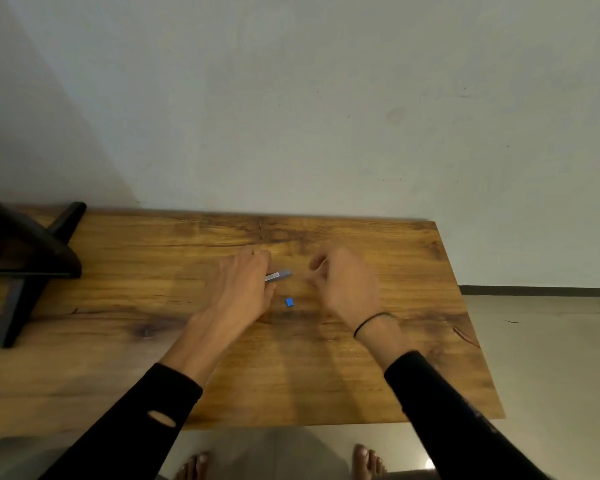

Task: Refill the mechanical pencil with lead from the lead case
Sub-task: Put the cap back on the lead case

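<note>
Lead goes in thin and brittle, so my aim now is steadiness: my left hand (241, 285) grips a slim blue stick with a white label, the lead case (278, 275) by my guess, its open end poking toward three o'clock. My right hand (343, 282) hovers just beside that end, fingers pinched as if on a lead, though nothing that fine shows. I should keep both wrists low over the wooden table (395, 375). At six o'clock of the case lies its small blue cap (289, 302). Contents stay hidden; no pencil is identifiable.
</note>
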A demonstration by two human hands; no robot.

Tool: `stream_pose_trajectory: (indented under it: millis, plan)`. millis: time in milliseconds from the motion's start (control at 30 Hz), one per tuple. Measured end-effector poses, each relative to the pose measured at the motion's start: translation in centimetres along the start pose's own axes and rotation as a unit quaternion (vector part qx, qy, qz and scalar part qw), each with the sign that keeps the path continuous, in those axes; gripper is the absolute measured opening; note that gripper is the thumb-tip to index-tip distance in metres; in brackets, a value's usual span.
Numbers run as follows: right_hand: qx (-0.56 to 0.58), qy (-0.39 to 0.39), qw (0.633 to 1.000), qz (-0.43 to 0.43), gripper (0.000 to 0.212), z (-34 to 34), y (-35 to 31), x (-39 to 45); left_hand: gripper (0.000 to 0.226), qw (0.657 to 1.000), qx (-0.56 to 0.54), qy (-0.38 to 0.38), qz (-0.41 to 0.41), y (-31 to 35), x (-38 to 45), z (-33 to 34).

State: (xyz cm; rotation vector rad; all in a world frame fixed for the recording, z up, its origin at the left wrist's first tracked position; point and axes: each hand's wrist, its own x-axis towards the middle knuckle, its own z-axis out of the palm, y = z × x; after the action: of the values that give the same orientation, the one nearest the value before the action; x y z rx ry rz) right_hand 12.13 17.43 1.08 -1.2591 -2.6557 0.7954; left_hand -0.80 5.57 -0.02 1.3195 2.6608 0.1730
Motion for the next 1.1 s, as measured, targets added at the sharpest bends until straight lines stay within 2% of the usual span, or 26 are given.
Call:
stream_pose_trajectory:
  millis: [67,133,300,400,467,533,600,667,733,867,1100]
  plan:
    - [-0.064,-0.02,0.995,-0.077,0.017,1.8,-1.5,-2.0,0.017,1.0,0.015,0.015,0.002,0.4,-0.1,-0.1]
    - [-0.109,-0.008,0.987,-0.118,0.026,3.0,-2.1,-3.1,0.012,0.999,0.033,0.019,0.005,0.6,-0.2,0.0]
    - [-0.176,0.007,0.97,-0.166,0.027,4.2,-1.8,-3.6,0.012,1.0,0.024,0.012,-0.002,0.3,-0.1,0.1]
    - [-0.16,0.018,0.973,-0.167,0.025,4.3,-1.3,-3.2,0.013,1.0,0.007,-0.001,-0.005,0.1,-0.1,0.0]
    - [-0.089,0.015,0.989,-0.117,0.019,4.0,-0.7,-2.2,0.012,1.0,-0.008,-0.007,-0.007,0.0,-0.1,-0.2]
    - [0.086,-0.012,0.996,-0.015,0.02,3.2,0.0,-0.6,0.01,1.0,-0.022,-0.008,-0.012,0.1,-0.1,-0.4]
    - [0.291,-0.025,0.953,0.08,0.021,2.2,0.7,0.3,0.011,0.999,-0.034,-0.007,-0.017,0.3,-0.3,-0.7]
    - [0.415,-0.025,0.9,0.131,0.015,1.3,1.4,0.9,0.012,0.999,-0.049,-0.008,-0.01,0.7,-0.5,-0.9]
    - [0.454,-0.012,0.88,0.136,0.015,0.8,1.9,1.3,0.014,0.998,-0.064,-0.007,0.001,1.3,-0.7,-1.0]
    - [0.449,-0.012,0.884,0.129,0.012,0.5,2.0,1.4,0.013,0.997,-0.079,0.009,0.02,2.2,-0.8,-1.2]
    - [0.486,-0.048,0.862,0.138,0.01,-0.2,1.7,1.3,0.015,0.996,-0.077,0.024,0.037,2.4,-1.1,-1.3]
